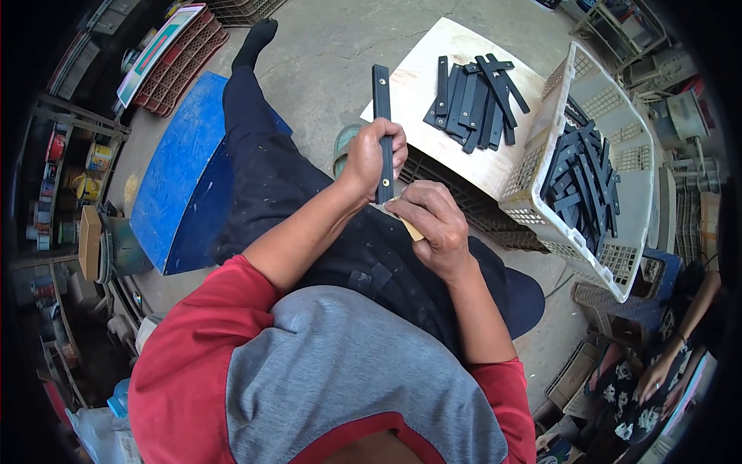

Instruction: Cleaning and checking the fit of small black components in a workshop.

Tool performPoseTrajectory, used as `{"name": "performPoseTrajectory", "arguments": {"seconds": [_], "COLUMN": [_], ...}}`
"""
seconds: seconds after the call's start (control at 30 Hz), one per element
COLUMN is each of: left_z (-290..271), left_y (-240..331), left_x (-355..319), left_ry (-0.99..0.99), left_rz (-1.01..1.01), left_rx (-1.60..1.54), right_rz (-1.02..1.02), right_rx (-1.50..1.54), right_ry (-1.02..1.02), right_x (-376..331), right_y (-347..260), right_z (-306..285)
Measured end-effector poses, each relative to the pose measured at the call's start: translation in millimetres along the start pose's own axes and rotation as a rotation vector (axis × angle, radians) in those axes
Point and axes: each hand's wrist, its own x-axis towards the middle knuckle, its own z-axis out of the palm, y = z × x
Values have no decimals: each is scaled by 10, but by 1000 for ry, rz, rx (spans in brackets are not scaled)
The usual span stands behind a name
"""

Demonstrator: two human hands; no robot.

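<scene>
A long black strip (pixel 381 97) with metal-ringed holes stands nearly upright over my lap. My left hand (pixel 374 158) is closed round it below its middle. My right hand (pixel 434 226) is closed on a small tan piece (pixel 412 230) that looks like folded sandpaper. That hand is at the strip's lower end; whether the tan piece touches the strip, I cannot tell. To the right, a pile of similar black strips (pixel 464 100) lies on a pale wooden board (pixel 421 58).
Right of the board, a white plastic crate (pixel 533 215) stands tilted with many black strips (pixel 580 170) inside. A blue box (pixel 174 166) is by my left leg. Cluttered shelves (pixel 77 147) line the left side. Another person's hand (pixel 653 377) shows at the lower right.
</scene>
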Motion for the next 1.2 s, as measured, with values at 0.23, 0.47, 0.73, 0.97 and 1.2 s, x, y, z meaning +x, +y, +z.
{"name": "performPoseTrajectory", "arguments": {"seconds": [0.23,0.47,0.73,0.97,1.2], "left_z": [23,60,-8,-144,-117], "left_y": [-21,-26,-83,60,23], "left_x": [-4,-37,18,64,51], "left_ry": [5,-26,-64,-144,-164], "left_rz": [-41,-71,-44,-84,-46], "left_rx": [-43,-14,-27,-189,-139], "right_rz": [-36,-54,-54,1,-16], "right_rx": [-19,-8,-20,-90,-28], "right_ry": [-9,1,9,-21,28], "right_x": [0,13,17,-19,-8], "right_y": [19,9,-26,67,40], "right_z": [-15,-7,-19,-124,-92]}}
